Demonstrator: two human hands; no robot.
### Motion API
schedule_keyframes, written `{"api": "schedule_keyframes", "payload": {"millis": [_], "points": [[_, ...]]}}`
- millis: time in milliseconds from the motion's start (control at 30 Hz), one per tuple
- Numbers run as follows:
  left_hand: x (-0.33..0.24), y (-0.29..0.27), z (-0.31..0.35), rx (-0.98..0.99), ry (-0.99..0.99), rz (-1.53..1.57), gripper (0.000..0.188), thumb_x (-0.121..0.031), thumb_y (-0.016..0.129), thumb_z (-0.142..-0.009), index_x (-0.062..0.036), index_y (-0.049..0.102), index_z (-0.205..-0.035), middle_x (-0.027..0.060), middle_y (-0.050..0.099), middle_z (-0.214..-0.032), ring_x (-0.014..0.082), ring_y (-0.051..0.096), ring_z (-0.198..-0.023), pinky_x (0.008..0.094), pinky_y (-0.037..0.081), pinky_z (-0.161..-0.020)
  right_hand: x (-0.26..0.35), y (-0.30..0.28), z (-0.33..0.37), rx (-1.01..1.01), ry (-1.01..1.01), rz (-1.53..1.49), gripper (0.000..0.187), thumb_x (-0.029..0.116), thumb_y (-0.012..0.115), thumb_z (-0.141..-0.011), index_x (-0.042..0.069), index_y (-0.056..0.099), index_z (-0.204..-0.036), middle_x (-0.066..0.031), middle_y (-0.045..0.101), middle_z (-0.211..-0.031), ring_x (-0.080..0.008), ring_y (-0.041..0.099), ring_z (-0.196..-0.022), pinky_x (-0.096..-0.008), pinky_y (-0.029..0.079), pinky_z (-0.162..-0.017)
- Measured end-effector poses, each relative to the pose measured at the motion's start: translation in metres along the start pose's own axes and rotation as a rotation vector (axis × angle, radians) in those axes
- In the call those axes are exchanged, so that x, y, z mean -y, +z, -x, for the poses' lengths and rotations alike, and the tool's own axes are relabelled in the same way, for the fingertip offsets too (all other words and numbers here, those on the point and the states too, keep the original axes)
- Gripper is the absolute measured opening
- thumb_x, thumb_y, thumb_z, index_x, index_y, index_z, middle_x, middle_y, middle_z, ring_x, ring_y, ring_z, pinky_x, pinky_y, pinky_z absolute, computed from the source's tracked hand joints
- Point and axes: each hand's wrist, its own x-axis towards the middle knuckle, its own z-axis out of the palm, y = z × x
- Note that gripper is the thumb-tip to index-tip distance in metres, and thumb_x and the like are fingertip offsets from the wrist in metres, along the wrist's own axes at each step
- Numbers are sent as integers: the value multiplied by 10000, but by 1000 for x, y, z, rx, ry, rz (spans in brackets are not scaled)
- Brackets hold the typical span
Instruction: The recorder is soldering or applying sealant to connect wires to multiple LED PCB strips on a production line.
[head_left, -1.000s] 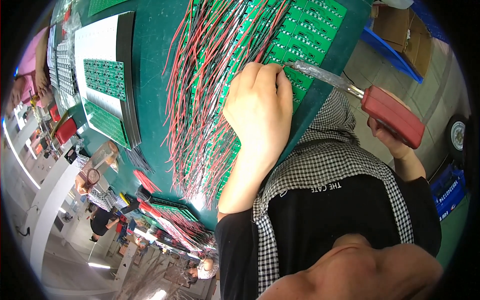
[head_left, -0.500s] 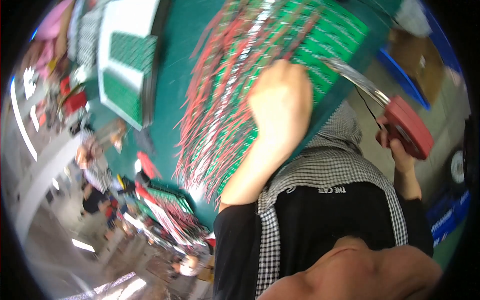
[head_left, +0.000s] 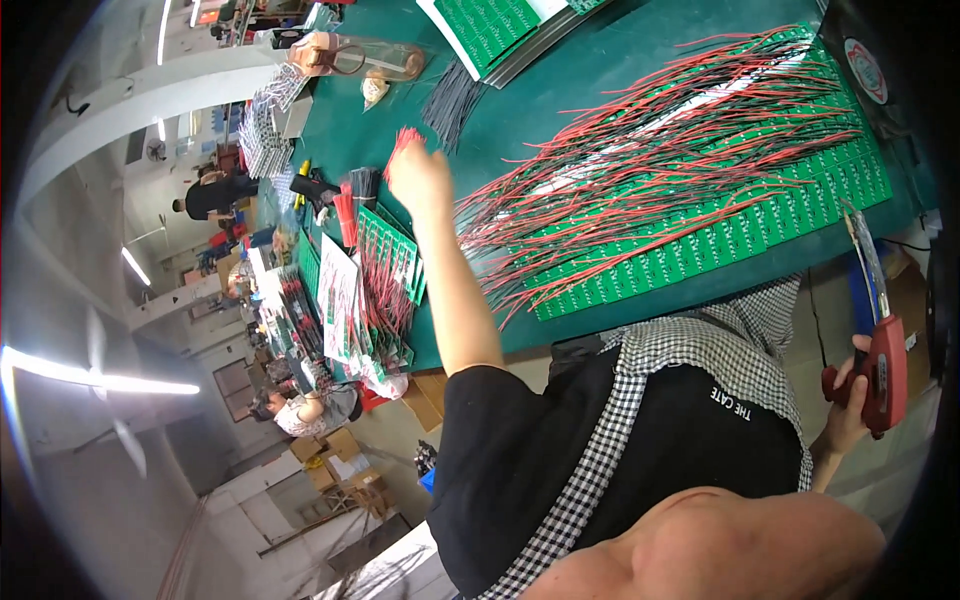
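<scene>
My left hand reaches over the far left of the green table, its fingers curled onto a bundle of red wires. The fingertips are partly hidden. In my right hand is a red soldering gun; its shiny metal barrel points at the board's near right edge, with the tip close to the edge. A large green circuit board panel lies in front of me, with rows of red and black wires attached and spread to the left. Beside the red bundle lies a bundle of black wires.
Stacked green boards stand at the table's far side. A clear bottle lies to their left. More wired boards and another red wire bundle sit at the left end. A person is at work beyond them.
My left hand has moved from above the board panel to the red wire bundle at the left. The view has swung left. My right hand still holds the soldering gun.
</scene>
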Motion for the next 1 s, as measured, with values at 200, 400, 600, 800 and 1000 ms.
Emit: {"api": "schedule_keyframes", "payload": {"millis": [200, 400, 600, 800, 1000], "points": [[79, 68, -10, 36, 23, 225, 226, -109, 601, -644, -16, 587, -849, 142, 591, -776, 305, 572, -760, 382, 452, -698, 8, 12, 9, 10, 6, -1, 376, 183, 479, -827, -54, 412, -1112, -142, 518, -1034, -93, 437, -544, -200, 344, -483], [85, 70, -26, 132, 56, 240, 171, -81, 543, -671, -20, 521, -829, 165, 586, -762, 332, 569, -731, 404, 453, -670, 11, 21, 13, 9, -55, 37, 324, 123, 447, -830, -43, 416, -1107, -143, 509, -1039, -92, 422, -560, -205, 340, -426], [82, 53, -35, 219, 215, 156, 352, -105, 552, -652, -79, 533, -1002, 164, 594, -903, 328, 564, -856, 411, 452, -743, 26, 21, 22, -12, 66, -159, 359, 128, 462, -839, -46, 391, -1145, -129, 499, -1048, -62, 402, -537, -200, 353, -431], [99, 60, -27, 126, 225, 304, 158, -88, 557, -638, 7, 615, -750, 204, 578, -711, 352, 570, -684, 421, 447, -644, 33, 16, 22, -23, 28, -88, 424, 211, 508, -830, -21, 383, -1163, -137, 511, -1035, -82, 434, -553, -209, 371, -483], [94, 50, -25, 61, 17, 640, 157, -81, 565, -777, 52, 612, -846, 129, 626, -708, 166, 592, -600, 278, 471, -569, 40, 17, 26, -105, -58, -49, 430, 209, 505, -832, -14, 381, -1179, -153, 525, -1011, -92, 447, -544, -205, 375, -491]]}}
